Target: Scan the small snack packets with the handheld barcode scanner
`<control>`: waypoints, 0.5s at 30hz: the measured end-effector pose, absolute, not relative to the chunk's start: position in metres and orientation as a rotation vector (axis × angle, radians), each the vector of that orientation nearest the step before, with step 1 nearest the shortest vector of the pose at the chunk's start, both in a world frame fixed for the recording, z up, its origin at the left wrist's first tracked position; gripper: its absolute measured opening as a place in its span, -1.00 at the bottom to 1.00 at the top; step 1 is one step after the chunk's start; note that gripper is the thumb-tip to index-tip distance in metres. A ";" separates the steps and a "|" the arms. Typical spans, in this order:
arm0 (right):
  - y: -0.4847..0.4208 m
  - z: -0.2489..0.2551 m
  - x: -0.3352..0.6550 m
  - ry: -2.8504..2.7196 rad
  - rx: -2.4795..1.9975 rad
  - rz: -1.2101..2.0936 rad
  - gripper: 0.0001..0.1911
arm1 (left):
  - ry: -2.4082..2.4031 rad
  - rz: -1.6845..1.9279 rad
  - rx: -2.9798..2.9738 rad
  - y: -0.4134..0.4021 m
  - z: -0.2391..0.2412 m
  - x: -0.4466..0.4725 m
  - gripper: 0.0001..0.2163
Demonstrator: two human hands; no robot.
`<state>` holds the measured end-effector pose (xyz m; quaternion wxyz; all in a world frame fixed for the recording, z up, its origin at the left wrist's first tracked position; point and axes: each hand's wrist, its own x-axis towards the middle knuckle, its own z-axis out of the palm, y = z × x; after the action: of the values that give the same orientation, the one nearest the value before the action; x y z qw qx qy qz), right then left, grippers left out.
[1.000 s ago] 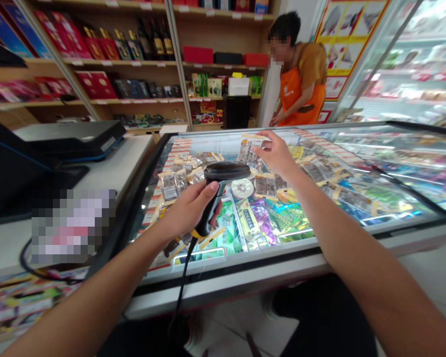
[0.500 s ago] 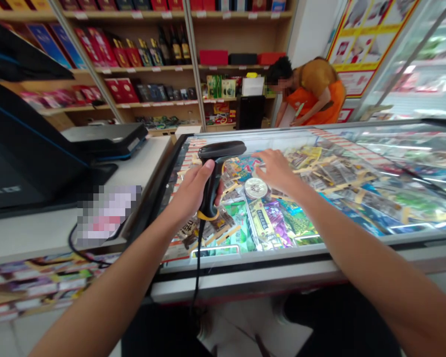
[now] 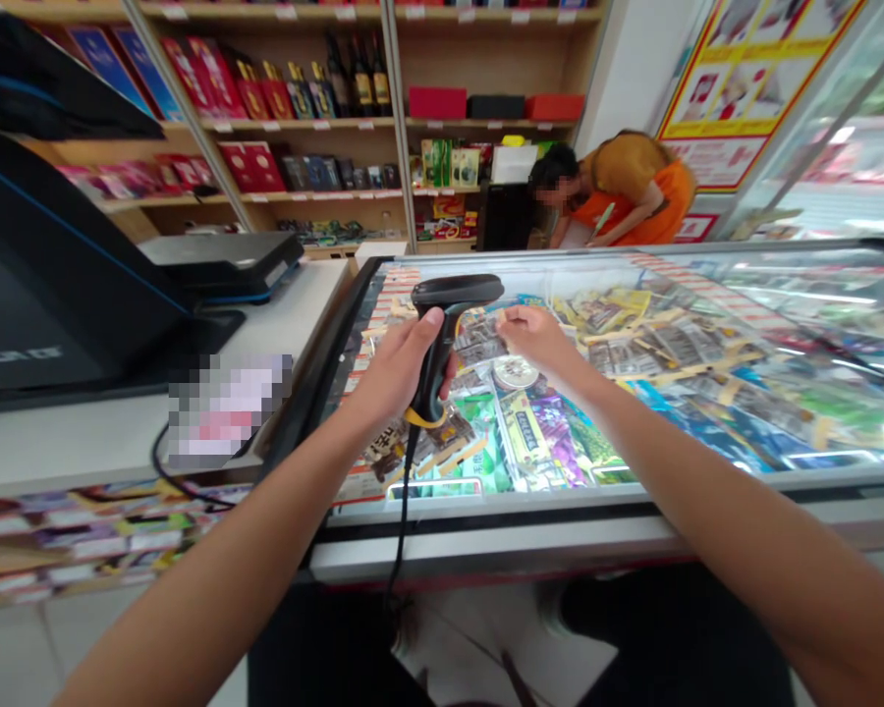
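My left hand (image 3: 398, 368) is wrapped round the grip of a black barcode scanner (image 3: 457, 292), whose head points right, over the glass lid of a chest freezer (image 3: 560, 491). The scanner's black cable (image 3: 402, 511) hangs down in front of the freezer. Just right of the scanner head, my right hand (image 3: 534, 336) has its fingers curled in a pinch above the glass; I cannot make out what is between them. Beneath the glass lie several coloured ice-cream packets and a round white tub (image 3: 514, 373).
A white counter (image 3: 118, 432) at the left carries a black till screen (image 3: 44, 295) and a flat black device (image 3: 221, 260). Wooden shelves (image 3: 324, 118) with bottles and red boxes fill the back. A person in an orange apron (image 3: 626, 191) bends down behind the freezer.
My right hand drew back from the far glass toward the scanner head and closed into a pinch. The person at the back bent lower. The view shifted left.
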<state>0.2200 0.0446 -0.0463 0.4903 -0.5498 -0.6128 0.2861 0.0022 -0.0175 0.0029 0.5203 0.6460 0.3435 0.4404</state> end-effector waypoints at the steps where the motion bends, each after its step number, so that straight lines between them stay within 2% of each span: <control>1: 0.045 -0.045 0.224 -1.449 -1.329 0.669 -0.73 | 0.821 1.053 1.554 -0.018 0.003 0.002 -0.51; 6: 0.045 -0.042 0.236 -1.357 -1.323 0.596 -0.53 | 0.798 0.986 1.600 -0.017 0.000 0.002 -0.51; 15: 0.047 -0.040 0.245 -1.419 -1.363 0.419 -0.57 | 0.828 0.952 1.599 -0.019 -0.007 0.007 -0.50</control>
<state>0.2452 0.0474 -0.0401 0.5354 -0.5723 -0.5956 0.1761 0.0070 -0.0190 -0.0072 0.5248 0.6682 0.3460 0.3979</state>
